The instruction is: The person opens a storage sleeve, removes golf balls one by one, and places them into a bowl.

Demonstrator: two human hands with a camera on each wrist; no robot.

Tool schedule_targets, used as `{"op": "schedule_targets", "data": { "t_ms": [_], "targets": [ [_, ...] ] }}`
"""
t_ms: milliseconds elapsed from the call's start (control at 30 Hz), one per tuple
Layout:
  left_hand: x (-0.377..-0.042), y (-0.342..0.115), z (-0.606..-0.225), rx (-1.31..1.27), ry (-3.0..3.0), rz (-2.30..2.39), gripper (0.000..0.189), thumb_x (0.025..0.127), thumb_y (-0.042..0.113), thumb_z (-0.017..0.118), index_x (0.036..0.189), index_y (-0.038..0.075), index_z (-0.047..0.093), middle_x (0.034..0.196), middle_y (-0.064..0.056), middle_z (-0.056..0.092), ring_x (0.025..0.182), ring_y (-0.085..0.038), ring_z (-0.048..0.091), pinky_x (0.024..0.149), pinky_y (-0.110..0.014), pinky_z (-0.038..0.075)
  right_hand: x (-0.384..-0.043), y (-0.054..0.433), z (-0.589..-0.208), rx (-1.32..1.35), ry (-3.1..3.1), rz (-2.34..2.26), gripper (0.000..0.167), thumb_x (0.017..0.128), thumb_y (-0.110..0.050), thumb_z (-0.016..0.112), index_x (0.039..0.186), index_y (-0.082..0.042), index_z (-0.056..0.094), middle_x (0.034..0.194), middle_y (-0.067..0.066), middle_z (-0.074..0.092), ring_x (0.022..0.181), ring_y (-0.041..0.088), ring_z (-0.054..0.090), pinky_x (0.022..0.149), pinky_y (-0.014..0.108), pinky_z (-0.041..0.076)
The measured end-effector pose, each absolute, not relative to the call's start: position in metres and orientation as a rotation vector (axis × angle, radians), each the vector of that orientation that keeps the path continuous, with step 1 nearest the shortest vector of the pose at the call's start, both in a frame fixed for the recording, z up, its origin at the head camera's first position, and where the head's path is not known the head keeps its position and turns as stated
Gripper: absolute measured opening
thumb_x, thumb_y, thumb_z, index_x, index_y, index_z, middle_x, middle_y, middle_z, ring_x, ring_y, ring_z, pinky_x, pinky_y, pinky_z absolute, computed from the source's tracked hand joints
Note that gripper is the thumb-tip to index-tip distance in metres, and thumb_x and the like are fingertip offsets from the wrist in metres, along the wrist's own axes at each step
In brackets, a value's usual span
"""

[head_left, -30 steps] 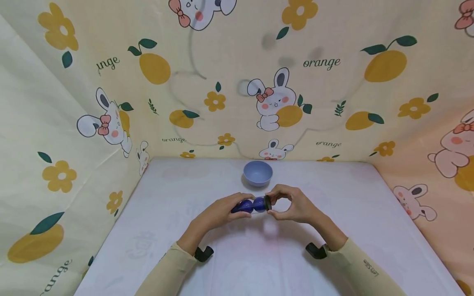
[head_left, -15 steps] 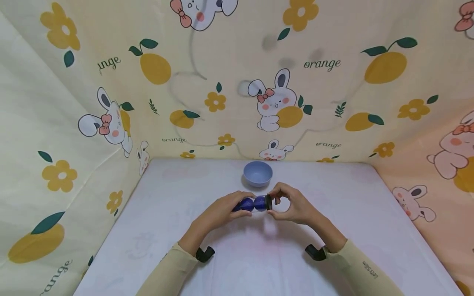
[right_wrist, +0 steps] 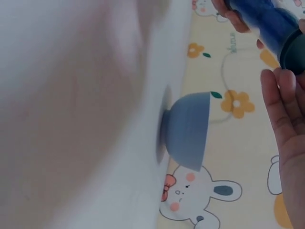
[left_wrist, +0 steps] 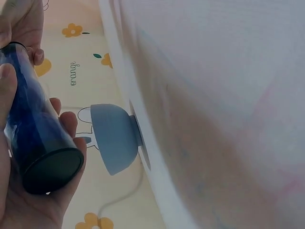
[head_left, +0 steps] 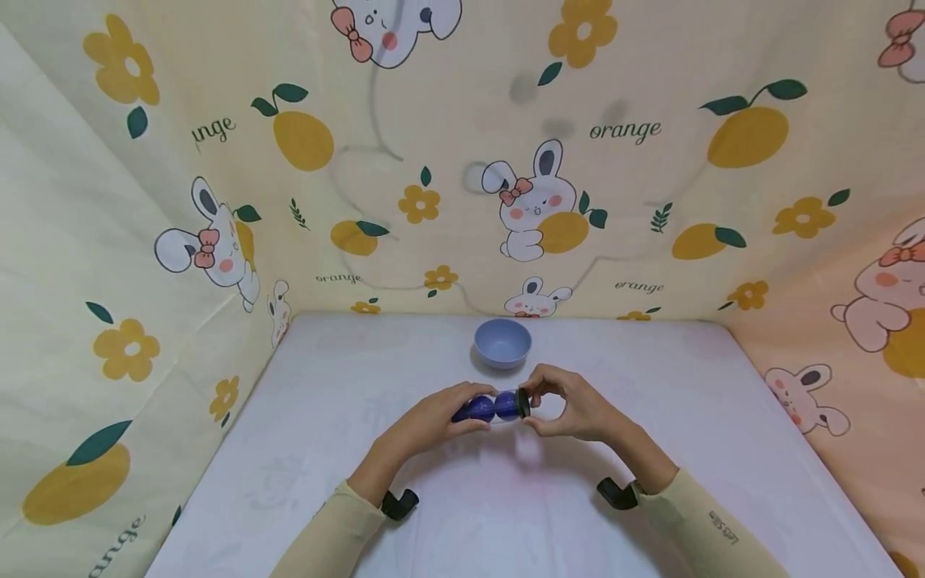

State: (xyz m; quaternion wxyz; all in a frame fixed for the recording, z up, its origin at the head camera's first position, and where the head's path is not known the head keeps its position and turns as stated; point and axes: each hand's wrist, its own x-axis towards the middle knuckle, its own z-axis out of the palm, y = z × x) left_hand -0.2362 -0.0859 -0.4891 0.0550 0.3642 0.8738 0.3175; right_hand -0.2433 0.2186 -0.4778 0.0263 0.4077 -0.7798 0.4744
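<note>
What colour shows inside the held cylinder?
Deep blue inside the cylinder; best seen in the left wrist view.

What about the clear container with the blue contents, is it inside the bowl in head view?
No, the left hand grips the container outside the bowl.

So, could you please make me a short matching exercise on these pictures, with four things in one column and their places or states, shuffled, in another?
Column one
1. Left hand
2. Right hand
3. Bowl
4. Tube

Column two
A. Held sideways above the table, deep blue inside
B. Fingers and thumb at the dark end cap, on the right in the head view
C. Light blue, standing upright beyond the hands
D. Gripping the end that lies on the left in the head view

Right pairs: 1-D, 2-B, 3-C, 4-A
</note>
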Motion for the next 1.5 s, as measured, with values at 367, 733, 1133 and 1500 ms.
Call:
{"op": "schedule_targets", "data": {
  "t_ms": [367, 733, 1133, 1500],
  "targets": [
    [-0.236, -0.083, -0.486, 1.117, 2.672, 0.988, 0.054, 0.106, 0.042, 0.069, 0.154, 0.025, 0.053, 0.145, 0.0, 0.064, 0.125, -0.015, 0.061, 0.108, -0.042, 0.052, -0.23, 0.21, -0.463, 1.186, -2.423, 1.428, 0.047, 0.07, 0.015, 0.091, 0.105, 0.001, 0.062, 0.096, 0.017, 0.065, 0.084, 0.036, 0.064, 0.081, 0.039, 0.058],
    [-0.236, -0.082, -0.487, 1.085, 2.662, 0.994, 0.056, 0.105, 0.046, 0.068, 0.156, 0.026, 0.052, 0.148, -0.001, 0.062, 0.127, -0.016, 0.061, 0.108, -0.044, 0.053, -0.224, 0.209, -0.446, 1.24, -2.408, 1.439, 0.046, 0.072, 0.016, 0.088, 0.108, 0.003, 0.062, 0.097, 0.015, 0.065, 0.087, 0.033, 0.064, 0.084, 0.035, 0.059],
    [-0.238, -0.082, -0.487, 1.086, 2.659, 0.985, 0.056, 0.106, 0.044, 0.068, 0.156, 0.025, 0.053, 0.148, -0.001, 0.063, 0.126, -0.016, 0.061, 0.109, -0.044, 0.052, -0.227, 0.21, -0.449, 1.226, -2.443, 1.43, 0.045, 0.072, 0.016, 0.087, 0.108, 0.003, 0.062, 0.095, 0.017, 0.065, 0.087, 0.035, 0.065, 0.085, 0.034, 0.059],
    [-0.238, -0.086, -0.493, 1.067, 2.71, 0.944, 0.058, 0.106, 0.046, 0.066, 0.157, 0.022, 0.052, 0.153, -0.006, 0.06, 0.139, -0.025, 0.059, 0.115, -0.048, 0.049, -0.248, 0.232, -0.479, 1.165, -2.374, 1.429, 0.049, 0.074, 0.008, 0.094, 0.108, -0.008, 0.062, 0.097, 0.007, 0.062, 0.088, 0.018, 0.061, 0.081, 0.028, 0.056]
  ]
}}
